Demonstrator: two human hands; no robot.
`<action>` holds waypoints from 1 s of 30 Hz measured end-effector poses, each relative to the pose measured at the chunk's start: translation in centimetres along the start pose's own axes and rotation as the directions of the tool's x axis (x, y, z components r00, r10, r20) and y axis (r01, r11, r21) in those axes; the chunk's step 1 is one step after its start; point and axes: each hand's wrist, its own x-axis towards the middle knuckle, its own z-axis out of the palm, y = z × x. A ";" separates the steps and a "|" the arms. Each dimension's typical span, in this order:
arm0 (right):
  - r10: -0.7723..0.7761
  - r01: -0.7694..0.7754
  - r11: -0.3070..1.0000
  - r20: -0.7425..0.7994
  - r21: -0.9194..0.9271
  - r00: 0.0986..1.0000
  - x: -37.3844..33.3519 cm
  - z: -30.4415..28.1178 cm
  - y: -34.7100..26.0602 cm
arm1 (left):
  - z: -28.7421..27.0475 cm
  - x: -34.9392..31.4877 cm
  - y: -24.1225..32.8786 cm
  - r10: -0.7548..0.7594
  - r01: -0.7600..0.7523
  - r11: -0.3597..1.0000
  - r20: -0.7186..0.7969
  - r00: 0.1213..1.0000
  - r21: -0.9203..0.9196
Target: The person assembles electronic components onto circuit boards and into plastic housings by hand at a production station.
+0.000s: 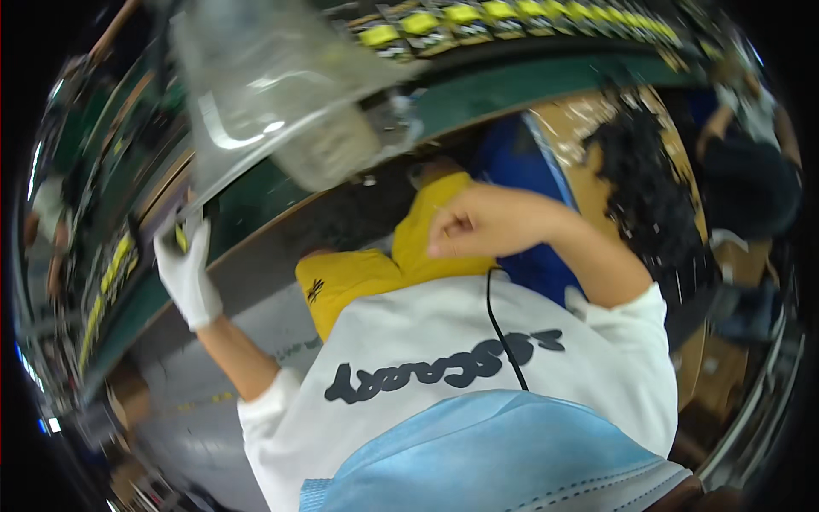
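Observation:
My left hand [183,273], in a white glove, reaches out to the left at the bench edge. Its thumb and fingers close around a small yellow-and-black piece [181,238], blurred and partly covered by the glove. Just beyond the fingertips is the lower corner of a clear plastic bin [247,128]. My bare right hand [469,224] is raised over my yellow-clad lap [363,277], its fingers curled in; whether anything is inside them is hidden.
Rows of yellow-and-black pieces [461,14] line the green bench [486,96] ahead and to the left. At the right, a dark tangled heap [644,179] lies on a cardboard box [563,119] beside a blue container [520,171]. Another person [751,179] is at the far right.

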 end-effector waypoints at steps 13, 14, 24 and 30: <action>0.040 -0.901 0.395 -0.976 -0.180 0.213 -12.7 -20.3 14.7 | 5.1 -9.8 -2.7 -0.250 0.430 0.875 0.552 0.795 -0.223; 0.039 -0.899 0.397 -0.975 -0.187 0.220 -12.7 -20.6 15.6 | 5.5 -10.2 -2.9 -0.236 0.464 0.841 0.581 0.779 -0.280; 0.143 -0.442 0.896 -0.975 0.053 0.173 -15.4 -20.7 16.5 | 8.5 -11.6 -4.0 -0.320 0.608 0.727 0.626 0.711 -0.320; -0.287 -0.021 0.952 -0.868 -0.305 -0.405 -14.3 -18.4 8.0 | 9.3 -12.1 -3.4 -0.331 0.593 0.754 0.616 0.715 -0.283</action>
